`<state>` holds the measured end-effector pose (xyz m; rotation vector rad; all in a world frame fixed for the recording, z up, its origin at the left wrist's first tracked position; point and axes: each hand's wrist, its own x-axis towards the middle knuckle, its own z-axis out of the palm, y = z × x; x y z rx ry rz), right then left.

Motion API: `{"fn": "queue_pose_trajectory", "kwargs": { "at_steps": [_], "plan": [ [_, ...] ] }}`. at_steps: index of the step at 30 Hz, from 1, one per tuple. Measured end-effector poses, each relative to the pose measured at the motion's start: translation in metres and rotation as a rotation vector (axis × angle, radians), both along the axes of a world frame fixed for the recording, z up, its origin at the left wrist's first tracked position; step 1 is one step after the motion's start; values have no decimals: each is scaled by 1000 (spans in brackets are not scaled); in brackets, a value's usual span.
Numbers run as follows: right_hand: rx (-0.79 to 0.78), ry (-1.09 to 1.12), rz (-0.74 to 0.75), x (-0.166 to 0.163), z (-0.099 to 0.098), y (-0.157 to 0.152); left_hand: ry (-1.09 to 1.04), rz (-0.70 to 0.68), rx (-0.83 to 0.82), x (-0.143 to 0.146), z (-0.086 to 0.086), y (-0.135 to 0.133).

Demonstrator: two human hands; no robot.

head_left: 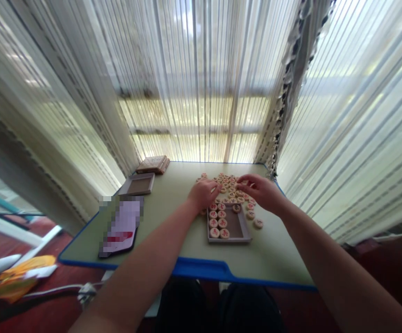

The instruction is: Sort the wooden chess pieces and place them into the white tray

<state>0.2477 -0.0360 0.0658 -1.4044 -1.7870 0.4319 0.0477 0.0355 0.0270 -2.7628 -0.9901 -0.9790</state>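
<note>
Round wooden Chinese chess pieces [231, 195] lie loose in a spread pile on the table. In front of them sits a shallow open box [235, 240]. Two columns of red-marked pieces [222, 223] fill its left side, and a dark-marked piece [236, 208] lies at its upper right. My left hand [203, 193] is over the pile's left edge, fingers bent together at the pieces; what they hold is hidden. On the pile's right side, my right hand [256, 188] pinches what looks like a Chinese chess piece between thumb and fingertips.
A shallow box lid [148, 189] lies at the left, before a stacked folded wooden board [152, 164]. A phone [126, 226], partly blurred out, rests near the left edge. The table [169, 231] has a blue rim, with curtains [201, 83] behind it.
</note>
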Motion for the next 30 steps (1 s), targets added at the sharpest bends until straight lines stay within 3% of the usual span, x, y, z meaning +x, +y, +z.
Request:
{"fn": "queue_pose_trajectory", "kwargs": {
  "at_steps": [3, 6, 13, 22, 30],
  "plan": [
    [105, -93, 58, 1, -13, -29, 27, -8, 35, -2, 2, -6],
    [112, -169, 100, 5, -26, -39, 2, -4, 62, -5, 4, -13],
    [70, -408, 219, -4, -38, -35, -79, 26, 127, -6, 9, -25],
    [233, -468, 176, -8, -41, -35, -93, 73, 106, -6, 4, -22],
    [182, -551, 180, -3, -44, -33, -36, 45, 69, -1, 4, -24]
  ]
}}
